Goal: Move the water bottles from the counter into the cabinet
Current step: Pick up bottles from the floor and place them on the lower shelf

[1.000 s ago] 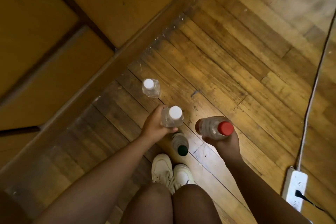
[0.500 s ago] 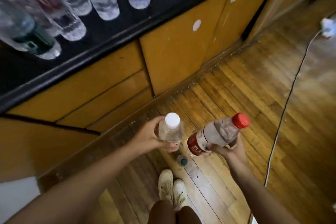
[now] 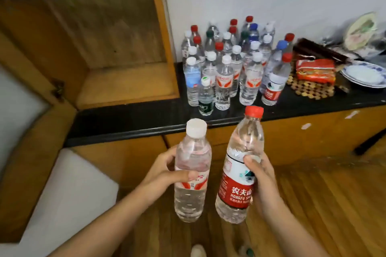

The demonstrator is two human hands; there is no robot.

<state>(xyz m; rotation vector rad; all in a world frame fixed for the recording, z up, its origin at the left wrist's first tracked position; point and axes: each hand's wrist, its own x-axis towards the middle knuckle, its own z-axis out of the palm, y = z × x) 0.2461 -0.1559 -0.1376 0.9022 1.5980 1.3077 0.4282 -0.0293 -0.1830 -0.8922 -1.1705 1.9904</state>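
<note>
My left hand [image 3: 165, 175] grips a clear white-capped water bottle [image 3: 191, 152] around its middle, held upright. My right hand [image 3: 263, 183] grips a red-capped, red-labelled water bottle [image 3: 240, 173], tilted slightly. Both are held in front of the black counter [image 3: 129, 119]. On that counter stands a cluster of several water bottles [image 3: 231, 64] with white, red, blue and green caps. To the left, the wooden cabinet [image 3: 125, 83] stands open, its shelf bare. Its door [image 3: 31, 123] swings out at the left.
At the counter's right end lie a red snack packet [image 3: 315, 71] on a woven mat, stacked plates [image 3: 363, 73] and a dark tray. Wooden drawers sit under the counter. The floor is wood planks; my shoe [image 3: 197, 250] shows at the bottom edge.
The view has swung up from the floor to the counter and open cabinet. Both hands have lifted their bottles from near the floor to counter height.
</note>
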